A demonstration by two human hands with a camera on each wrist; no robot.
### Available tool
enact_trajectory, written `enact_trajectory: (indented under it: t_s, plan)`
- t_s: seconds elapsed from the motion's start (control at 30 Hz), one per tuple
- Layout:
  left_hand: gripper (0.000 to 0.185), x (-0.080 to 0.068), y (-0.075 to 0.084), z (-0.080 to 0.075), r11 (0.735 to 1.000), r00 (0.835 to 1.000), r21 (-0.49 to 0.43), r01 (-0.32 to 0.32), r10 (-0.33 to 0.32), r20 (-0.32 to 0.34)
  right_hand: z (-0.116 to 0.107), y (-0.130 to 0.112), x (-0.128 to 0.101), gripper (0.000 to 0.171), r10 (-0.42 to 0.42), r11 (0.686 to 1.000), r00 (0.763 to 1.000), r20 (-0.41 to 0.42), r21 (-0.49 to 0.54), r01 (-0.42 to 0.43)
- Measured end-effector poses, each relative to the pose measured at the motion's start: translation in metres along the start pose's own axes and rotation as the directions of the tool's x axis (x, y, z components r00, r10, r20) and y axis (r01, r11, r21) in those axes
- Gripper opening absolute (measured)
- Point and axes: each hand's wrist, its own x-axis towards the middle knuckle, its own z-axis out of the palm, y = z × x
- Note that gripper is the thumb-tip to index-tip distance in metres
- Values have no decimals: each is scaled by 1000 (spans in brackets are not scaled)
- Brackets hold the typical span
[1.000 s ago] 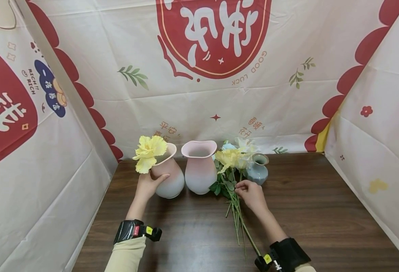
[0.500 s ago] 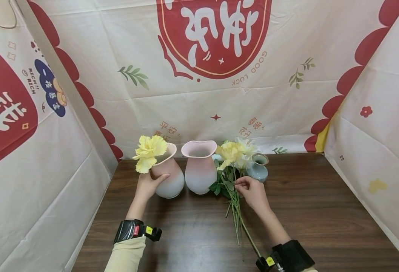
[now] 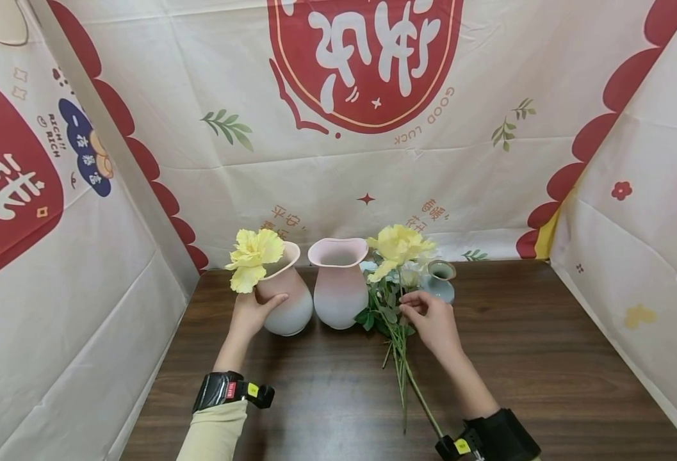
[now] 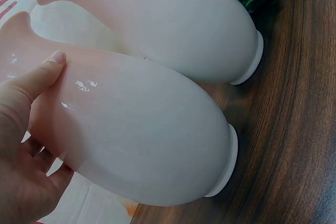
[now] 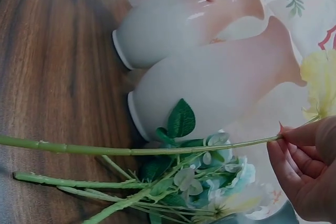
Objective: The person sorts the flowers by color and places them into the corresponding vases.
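My left hand (image 3: pixel 250 315) grips the left pink-to-grey vase (image 3: pixel 291 308) at its side, thumb across the front in the left wrist view. Over that vase's rim hangs a yellow flower (image 3: pixel 254 256); its stem is hidden inside. With thumb and fingertips my right hand (image 3: pixel 437 323) pinches the stem (image 5: pixel 152 151) of another yellow flower (image 3: pixel 398 246), its bloom standing above the loose flowers. Those flowers, pale blue (image 5: pixel 244 174) and white with green leaves (image 3: pixel 380 317), lie on the table below the raised stem.
A matching pink-to-grey vase (image 3: pixel 341 298) stands upright between the left vase and the flowers. Behind my right hand is a small blue-grey vase (image 3: pixel 442 272), partly hidden. Printed cloth walls (image 3: pixel 326 186) close off the back and sides of the wooden table (image 3: pixel 546 358).
My right hand has moved slightly up and right, raising the yellow flower above the other blooms. My left hand and its vase have stayed still.
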Motion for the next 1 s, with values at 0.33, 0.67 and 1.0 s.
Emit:
enact_trajectory:
  t_s: [0.33,0.67,1.0]
  plan:
    - [95,-1,0,0,1000,1000,-1,11,-11,0,-6,-8,-2,12,-12,998,999,-39,64,14]
    - [94,-1,0,0,1000,1000,-4,0,0,-1,-9,-15,-5,10,-57,996,994,-89,61,62]
    - [95,-2,1,-1,1000,1000,-12,-1,1,-3,-11,-26,-5,8,-134,987,981,-139,71,145]
